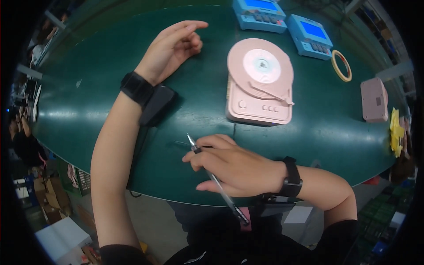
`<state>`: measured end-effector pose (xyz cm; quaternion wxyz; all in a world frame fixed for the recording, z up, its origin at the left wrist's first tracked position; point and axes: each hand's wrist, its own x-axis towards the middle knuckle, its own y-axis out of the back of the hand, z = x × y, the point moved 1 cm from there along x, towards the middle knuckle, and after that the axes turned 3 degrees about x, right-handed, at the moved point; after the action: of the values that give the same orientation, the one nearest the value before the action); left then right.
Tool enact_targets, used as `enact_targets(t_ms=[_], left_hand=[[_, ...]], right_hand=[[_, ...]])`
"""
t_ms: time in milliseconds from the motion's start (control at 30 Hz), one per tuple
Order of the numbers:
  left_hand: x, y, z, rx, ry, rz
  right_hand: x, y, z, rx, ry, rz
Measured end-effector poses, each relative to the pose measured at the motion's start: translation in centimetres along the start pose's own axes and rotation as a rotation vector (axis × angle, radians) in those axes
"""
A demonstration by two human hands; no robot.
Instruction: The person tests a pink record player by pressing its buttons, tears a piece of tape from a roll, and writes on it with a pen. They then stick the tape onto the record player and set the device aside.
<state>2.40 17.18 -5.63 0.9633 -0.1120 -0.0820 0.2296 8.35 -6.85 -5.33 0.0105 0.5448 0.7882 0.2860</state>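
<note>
A pen (226, 195) with a clear barrel and a silver tip lies slantwise between the fingers of my right hand (243, 168), its tip angled up and left above the near part of the table. Farther off on the left, my left hand (172, 51) hovers over the green tabletop with its index finger stretched out and the other fingers loosely bent. Nothing shows in it. A pink record player (258, 115) stands to the right of that hand, touched by neither hand. On its round platter rests a pale shiny disc (262, 66), and its tonearm (269, 93) reaches across the lower edge.
Two blue devices with lit screens (260, 20) (311, 35) stand at the far edge. A tape roll (341, 66) lies beside them. Another pink device (374, 100) and crumpled yellow material (396, 132) are at the right. Another person (27, 148) is at far left.
</note>
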Motion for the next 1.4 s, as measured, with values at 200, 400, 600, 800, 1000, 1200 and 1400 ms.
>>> enact_targets(t_ms=[200, 400, 600, 800, 1000, 1200, 1400], left_hand=[[-0.1, 0.2, 0.0, 0.011, -0.023, -0.002], [-0.2, -0.3, -0.7, 0.093, -0.027, 0.087], [0.6, 0.1, -1.3, 0.068, -0.049, 0.053], [0.4, 0.1, -1.1, 0.074, -0.045, 0.032], [-0.1, 0.1, -0.4, 0.029, -0.039, -0.014], [-0.1, -0.5, 0.4, -0.002, 0.028, -0.011], [-0.6, -1.0, 1.0, 0.010, 0.036, 0.040]], right_hand=[[0.1, 1.6, -0.5, -0.067, 0.030, -0.133], [0.4, 1.7, -0.6, -0.065, -0.058, -0.146], [0.6, 1.6, -0.4, -0.110, -0.046, -0.152], [0.9, 1.6, -0.9, -0.116, -0.059, -0.198], [0.7, 1.5, -1.1, -0.084, -0.168, -0.192], [-0.9, 3.3, -2.1, -0.036, -0.028, 0.071], [-3.6, 10.1, -1.6, -0.292, 0.001, 0.873]])
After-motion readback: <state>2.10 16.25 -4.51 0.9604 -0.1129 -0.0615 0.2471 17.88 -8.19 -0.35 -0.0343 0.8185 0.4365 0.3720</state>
